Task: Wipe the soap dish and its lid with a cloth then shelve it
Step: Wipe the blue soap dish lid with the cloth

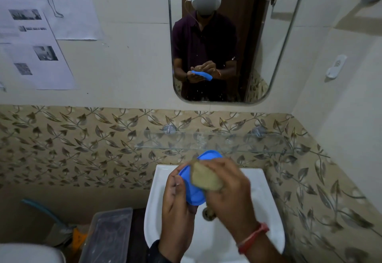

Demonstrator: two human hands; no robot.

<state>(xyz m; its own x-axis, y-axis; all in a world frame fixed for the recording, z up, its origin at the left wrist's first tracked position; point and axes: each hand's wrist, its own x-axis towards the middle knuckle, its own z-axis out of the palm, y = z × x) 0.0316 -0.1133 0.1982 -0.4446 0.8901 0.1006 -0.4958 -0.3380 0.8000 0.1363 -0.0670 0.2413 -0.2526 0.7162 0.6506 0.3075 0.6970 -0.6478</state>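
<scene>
One wide-angle camera sits on the person's head, facing forward and down at the wall [134, 66]. It views the left hand [175, 204] and right hand [229, 192] closely at lower centre; the mirror [227, 41] at upper centre reflects the wearer.

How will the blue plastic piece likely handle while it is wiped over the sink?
The blue plastic piece looks thin and stiff, probably light: the left hand alone supports it. Its smooth surface may slip under the cloth pressed by the right hand. If dropped, it would likely land in the sink below.
</scene>
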